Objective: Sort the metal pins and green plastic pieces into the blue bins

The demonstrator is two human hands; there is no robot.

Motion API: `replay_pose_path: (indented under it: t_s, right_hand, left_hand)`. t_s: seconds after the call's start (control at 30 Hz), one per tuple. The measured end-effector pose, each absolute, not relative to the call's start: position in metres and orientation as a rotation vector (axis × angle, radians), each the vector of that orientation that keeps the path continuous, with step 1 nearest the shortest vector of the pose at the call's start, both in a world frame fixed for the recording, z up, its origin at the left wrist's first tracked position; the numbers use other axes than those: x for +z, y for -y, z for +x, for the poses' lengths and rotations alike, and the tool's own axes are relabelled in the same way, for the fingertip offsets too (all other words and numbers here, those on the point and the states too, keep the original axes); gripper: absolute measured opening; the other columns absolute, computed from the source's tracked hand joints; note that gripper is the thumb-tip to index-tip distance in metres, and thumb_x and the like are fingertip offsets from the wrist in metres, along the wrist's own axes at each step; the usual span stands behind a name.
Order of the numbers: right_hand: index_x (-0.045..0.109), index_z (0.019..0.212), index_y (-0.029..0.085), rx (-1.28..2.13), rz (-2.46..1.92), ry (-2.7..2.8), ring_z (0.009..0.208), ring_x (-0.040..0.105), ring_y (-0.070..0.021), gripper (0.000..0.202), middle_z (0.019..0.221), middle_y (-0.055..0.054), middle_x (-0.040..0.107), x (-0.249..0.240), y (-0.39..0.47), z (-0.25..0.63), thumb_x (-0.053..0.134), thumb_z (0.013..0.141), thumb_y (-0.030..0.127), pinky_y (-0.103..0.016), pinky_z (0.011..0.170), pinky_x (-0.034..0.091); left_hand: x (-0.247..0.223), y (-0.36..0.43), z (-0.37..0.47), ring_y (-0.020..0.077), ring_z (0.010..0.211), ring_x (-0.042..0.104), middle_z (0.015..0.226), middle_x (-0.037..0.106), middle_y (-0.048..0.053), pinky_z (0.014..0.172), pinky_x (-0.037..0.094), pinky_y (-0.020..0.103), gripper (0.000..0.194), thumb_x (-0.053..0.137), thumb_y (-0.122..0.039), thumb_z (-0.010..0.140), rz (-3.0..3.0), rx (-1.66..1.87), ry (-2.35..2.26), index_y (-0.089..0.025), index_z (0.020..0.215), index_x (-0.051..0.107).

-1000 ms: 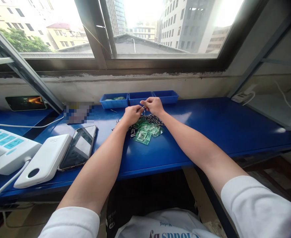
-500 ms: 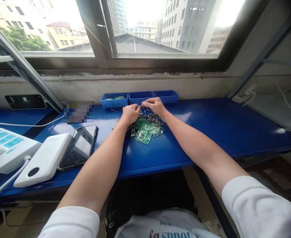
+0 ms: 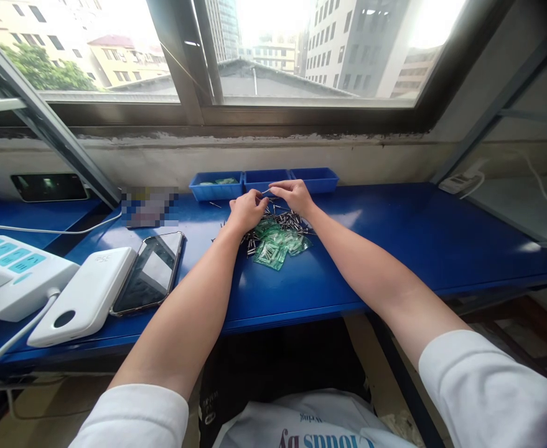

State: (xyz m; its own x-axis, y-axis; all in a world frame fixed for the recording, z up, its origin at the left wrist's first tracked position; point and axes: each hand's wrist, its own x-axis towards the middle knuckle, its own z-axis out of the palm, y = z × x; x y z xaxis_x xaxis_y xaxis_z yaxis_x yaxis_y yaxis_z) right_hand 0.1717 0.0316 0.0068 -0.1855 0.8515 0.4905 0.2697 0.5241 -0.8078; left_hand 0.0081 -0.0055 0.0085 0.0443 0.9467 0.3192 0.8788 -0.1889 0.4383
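My right hand (image 3: 293, 195) pinches one end of a thin, light metal pin (image 3: 266, 191) above the pile. The pin's other end reaches the closed fingertips of my left hand (image 3: 246, 210), which hide its tip. Beneath both hands spreads a heap of small metal pins with dark parts (image 3: 290, 219). Small green clear bags (image 3: 272, 252) with pins inside lie over the near side of this heap. A single loose pin (image 3: 215, 205) rests left of my left hand.
Three joined blue bins (image 3: 314, 182) stand behind my hands; green bags lie in the left one. On the blue table (image 3: 394, 249), to the left, are a phone (image 3: 149, 274), a white power bank (image 3: 84, 295) and a power strip (image 3: 25, 274). Another phone (image 3: 49, 187) leans farther back.
My hands have shifted slightly, and more of the pin shows between them. The view has tilted a little. The heap and bags look the same.
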Motion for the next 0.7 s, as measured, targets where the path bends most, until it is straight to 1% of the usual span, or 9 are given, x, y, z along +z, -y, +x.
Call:
replay_pose_path:
  t_s: [0.1, 0.2, 0.27, 0.33, 0.4, 0.47, 0.6, 0.7]
  right_hand:
    - [0.071, 0.111, 0.019, 0.495, -1.122, 1.770, 0.106, 0.063, -0.0204, 0.037, 0.111, -0.005, 0.071, 0.008, -0.032, 0.170, 0.057, 0.082, 0.037, -0.032, 0.095, 0.047]
    - [0.061, 0.128, 0.019, 0.222, -1.322, 1.899, 0.118, 0.054, -0.0235, 0.048, 0.124, -0.006, 0.065, 0.009, -0.029, 0.166, 0.056, 0.084, 0.036, -0.039, 0.103, 0.040]
    - [0.053, 0.136, 0.019, 0.075, -1.434, 2.004, 0.123, 0.046, -0.0276, 0.056, 0.134, -0.007, 0.058, 0.008, -0.027, 0.163, 0.056, 0.083, 0.038, -0.045, 0.104, 0.036]
    - [0.044, 0.142, 0.019, 0.005, -1.522, 2.105, 0.125, 0.040, -0.0314, 0.064, 0.145, -0.008, 0.048, 0.007, -0.025, 0.159, 0.055, 0.084, 0.042, -0.050, 0.103, 0.033]
    - [0.037, 0.146, 0.019, -0.010, -1.585, 2.178, 0.126, 0.036, -0.0336, 0.069, 0.151, -0.008, 0.038, 0.006, -0.024, 0.157, 0.053, 0.085, 0.046, -0.052, 0.102, 0.032]
    - [0.033, 0.148, 0.020, -0.007, -1.617, 2.223, 0.127, 0.033, -0.0347, 0.072, 0.155, -0.008, 0.032, 0.005, -0.025, 0.156, 0.050, 0.086, 0.050, -0.053, 0.103, 0.032]
    - [0.033, 0.148, 0.022, -0.005, -1.657, 2.243, 0.129, 0.031, -0.0369, 0.072, 0.158, -0.008, 0.022, 0.003, -0.027, 0.157, 0.048, 0.086, 0.055, -0.054, 0.103, 0.031]
    - [0.034, 0.147, 0.023, -0.008, -1.709, 2.198, 0.130, 0.031, -0.0385, 0.071, 0.159, -0.009, 0.018, 0.001, -0.027, 0.157, 0.050, 0.085, 0.054, -0.054, 0.103, 0.032]
  left_hand:
    - [0.005, 0.002, 0.007, 0.0270, 0.111, 0.057, 0.114, 0.067, 0.009, 0.097, 0.033, 0.041, 0.039, 0.046, -0.045, 0.089, 2.119, 0.877, -1.956, -0.021, 0.119, 0.056]
    - [0.002, -0.001, 0.006, 0.0279, 0.114, 0.055, 0.117, 0.065, 0.010, 0.098, 0.032, 0.044, 0.037, 0.047, -0.043, 0.088, 2.113, 0.913, -1.978, -0.021, 0.117, 0.056]
    - [0.001, -0.002, 0.005, 0.0287, 0.116, 0.054, 0.119, 0.064, 0.011, 0.098, 0.032, 0.045, 0.036, 0.047, -0.042, 0.088, 2.122, 0.913, -1.985, -0.022, 0.116, 0.056]
    - [0.000, -0.003, 0.005, 0.0291, 0.117, 0.053, 0.120, 0.063, 0.011, 0.099, 0.032, 0.045, 0.035, 0.048, -0.042, 0.087, 2.128, 0.888, -1.989, -0.023, 0.115, 0.057]
    - [0.001, -0.002, 0.005, 0.0292, 0.118, 0.053, 0.121, 0.063, 0.011, 0.099, 0.032, 0.046, 0.034, 0.048, -0.041, 0.087, 2.134, 0.855, -1.991, -0.023, 0.114, 0.057]
    - [0.001, -0.001, 0.005, 0.0294, 0.118, 0.052, 0.121, 0.062, 0.010, 0.099, 0.032, 0.045, 0.032, 0.047, -0.041, 0.087, 2.141, 0.832, -1.991, -0.023, 0.112, 0.058]
    - [0.002, 0.001, 0.006, 0.0299, 0.118, 0.052, 0.121, 0.062, 0.011, 0.098, 0.033, 0.045, 0.032, 0.047, -0.040, 0.087, 2.156, 0.806, -1.989, -0.023, 0.111, 0.059]
    - [0.003, 0.001, 0.005, 0.0301, 0.116, 0.053, 0.120, 0.063, 0.011, 0.097, 0.034, 0.044, 0.033, 0.048, -0.041, 0.087, 2.161, 0.766, -1.991, -0.022, 0.111, 0.060]
